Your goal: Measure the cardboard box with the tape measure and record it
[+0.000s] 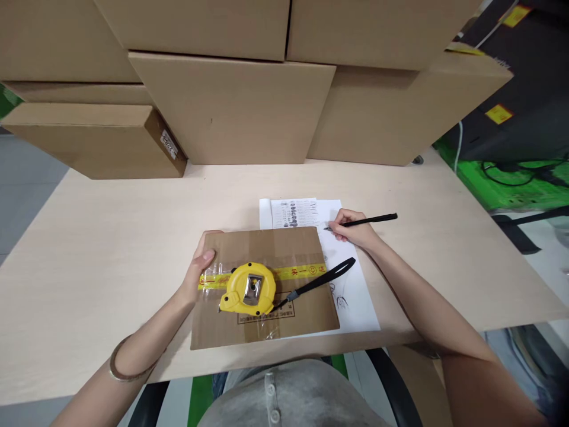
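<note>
A flat cardboard box (262, 244) with yellow printed tape lies near the front edge of the table, partly over some white paper (364, 308). My left hand (201, 261) grips the box at its left side, thumb on top and the other fingers hidden behind it. On the box rests a yellow tape measure (235, 290) with a metal clip and a black wrist strap reaching right. My right hand (351, 227) pinches a black pen (377, 218), its tip at the paper just beyond the box's right corner. A printed sheet (293, 212) sticks out behind the box.
Stacked cardboard boxes (235, 107) wall off the back of the table (111, 237). A smaller box (111, 148) with a white label stands at the back left. Dark equipment (511, 77) with yellow stickers and cables is at the right.
</note>
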`<state>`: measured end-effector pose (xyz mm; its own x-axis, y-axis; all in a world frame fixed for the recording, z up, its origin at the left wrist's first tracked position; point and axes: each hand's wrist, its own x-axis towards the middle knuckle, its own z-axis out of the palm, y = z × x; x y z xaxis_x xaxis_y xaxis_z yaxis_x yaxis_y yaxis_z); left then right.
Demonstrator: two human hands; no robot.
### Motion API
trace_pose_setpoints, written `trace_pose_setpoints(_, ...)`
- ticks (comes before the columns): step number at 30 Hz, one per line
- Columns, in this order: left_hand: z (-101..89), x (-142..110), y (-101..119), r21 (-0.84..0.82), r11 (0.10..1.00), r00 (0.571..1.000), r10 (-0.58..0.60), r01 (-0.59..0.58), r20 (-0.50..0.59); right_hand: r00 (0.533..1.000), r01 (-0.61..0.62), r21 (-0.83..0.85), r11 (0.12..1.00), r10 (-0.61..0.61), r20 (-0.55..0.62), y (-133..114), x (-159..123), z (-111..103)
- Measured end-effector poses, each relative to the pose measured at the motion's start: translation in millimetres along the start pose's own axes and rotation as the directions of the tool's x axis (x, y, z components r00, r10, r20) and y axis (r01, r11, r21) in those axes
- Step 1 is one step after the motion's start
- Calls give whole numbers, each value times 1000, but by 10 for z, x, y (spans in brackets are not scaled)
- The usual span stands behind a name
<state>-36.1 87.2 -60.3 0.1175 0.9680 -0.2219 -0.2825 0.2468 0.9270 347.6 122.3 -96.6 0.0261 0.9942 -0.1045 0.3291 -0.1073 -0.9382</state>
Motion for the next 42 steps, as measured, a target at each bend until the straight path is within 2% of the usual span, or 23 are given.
trace_pose_setpoints(8,11,-17,32,44,999,1000,-16,15,6,999,21,-44,999,-20,32,-44,16,-47)
trace_pose_setpoints(15,21,-6,77,102,995,1000,8,-6,-15,998,34,-79,996,-37,-41,16,58,-84)
trace_pose_setpoints(20,28,12,77,24,999,1000,-28,28,-7,996,38,-63,997,-43,-74,33,50,-65)
trace_pose_setpoints(25,41,1,76,5,1000,1000,-18,18,-2,997,36,-14,999,-37,-65,5,23,-27)
trace_pose_setpoints(31,47,-22,91,-18,997,997,-80,80,-2,999,40,7,999,-40,-31,-15,11,9)
trace_pose_setpoints(42,66,-3,123,15,999,999,-43,43,-9,1000,25,0,1000,-25,-4,-34,20,13)
